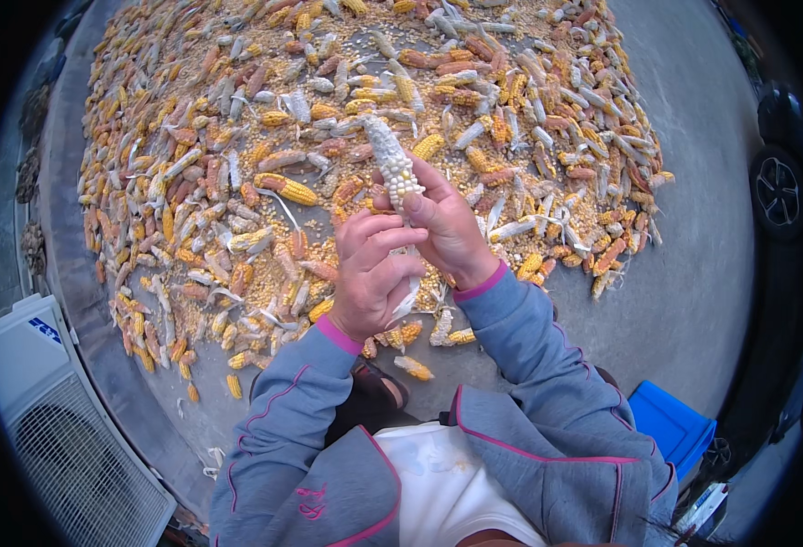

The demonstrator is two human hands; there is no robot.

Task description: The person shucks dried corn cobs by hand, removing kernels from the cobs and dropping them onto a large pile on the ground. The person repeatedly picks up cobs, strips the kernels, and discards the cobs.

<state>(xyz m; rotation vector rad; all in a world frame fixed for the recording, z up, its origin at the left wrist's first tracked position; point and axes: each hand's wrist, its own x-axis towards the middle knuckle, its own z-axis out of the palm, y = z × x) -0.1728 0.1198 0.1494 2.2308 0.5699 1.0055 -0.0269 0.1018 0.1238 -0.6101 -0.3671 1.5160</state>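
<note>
Both my hands hold one partly shelled corn cob (393, 161) above the spread corn. Its upper end is bare and greyish; pale kernels remain around its middle. My right hand (442, 222) grips the cob's middle, thumb on the kernels. Lower down, my left hand (377, 267) closes around the cob's base, where dry white husk (408, 297) hangs out below the fingers. Beneath lie many yellow, orange and whitish cobs among loose kernels, including a yellow cob (429, 146) just beyond my right hand and a half-shelled one (285, 189) to the left.
Concrete floor (675, 171) borders the corn. An air conditioner outdoor unit (73, 424) stands at lower left, a blue plastic container (671, 427) at lower right. A vehicle wheel (777, 191) is at the far right. A few cobs (413, 368) lie near my feet.
</note>
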